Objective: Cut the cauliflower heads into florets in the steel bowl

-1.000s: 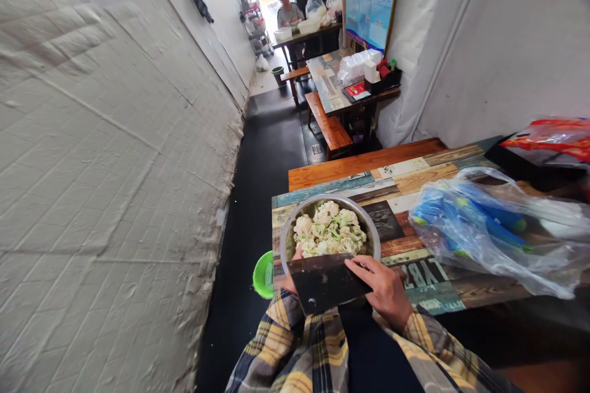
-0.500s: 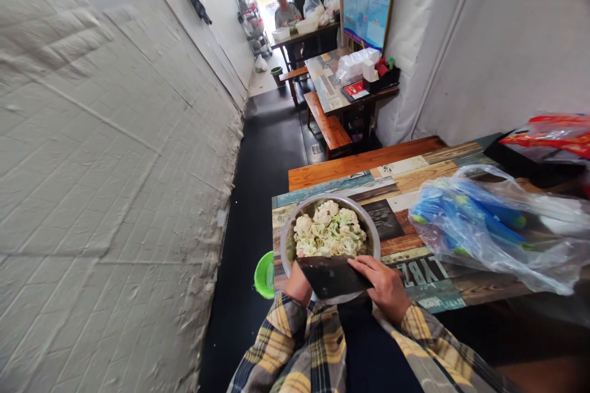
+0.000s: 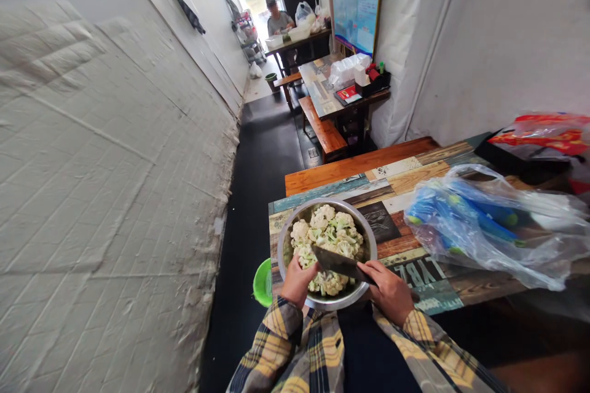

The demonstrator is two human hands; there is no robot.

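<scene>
A steel bowl (image 3: 282, 239) full of cut cauliflower (image 3: 322, 218) stands on the table in front of me. Over its near half, my right hand (image 3: 391, 290) grips a cleaver (image 3: 338, 263) by the handle, its dark blade pointing left and seen nearly edge-on. At the bowl's left near rim is my left hand (image 3: 298, 279), thumb and fingers closed on a cauliflower floret (image 3: 305, 255). The blade tip lies close to my left thumb. Part of the floret is hidden by the fingers.
Right of the bowl lies a clear plastic bag (image 3: 479, 221) with blue things inside. A green basin (image 3: 262, 284) sits low beside the table's left edge. Beyond are a wooden bench (image 3: 359, 166), another table (image 3: 318, 89) and a seated person (image 3: 279, 19). A white wall runs along the left.
The cleaver has turned from broad side up to nearly edge-on and moved forward over the bowl. My left hand, mostly hidden behind the blade before, now shows with a floret.
</scene>
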